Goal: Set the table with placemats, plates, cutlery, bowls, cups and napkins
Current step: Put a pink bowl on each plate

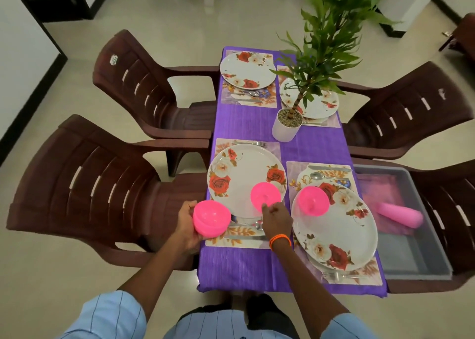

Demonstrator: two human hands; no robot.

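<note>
My left hand (185, 225) holds a pink bowl (212, 218), possibly a nested stack, beside the table's near left edge. My right hand (275, 217) rests its fingertips on the near rim of a pink bowl (265, 196) that lies upside down on the near left floral plate (239, 174). Another pink bowl (313, 201) lies upside down on the near right plate (339, 235). Two far plates (246, 69) (316, 104) lie on floral placemats with cutlery beside them.
A potted plant (286, 127) stands mid-table on the purple cloth (244, 122). A grey bin (411, 251) with pink cups (399, 214) and pink cloth sits on the right chair. Brown plastic chairs (90, 184) surround the table.
</note>
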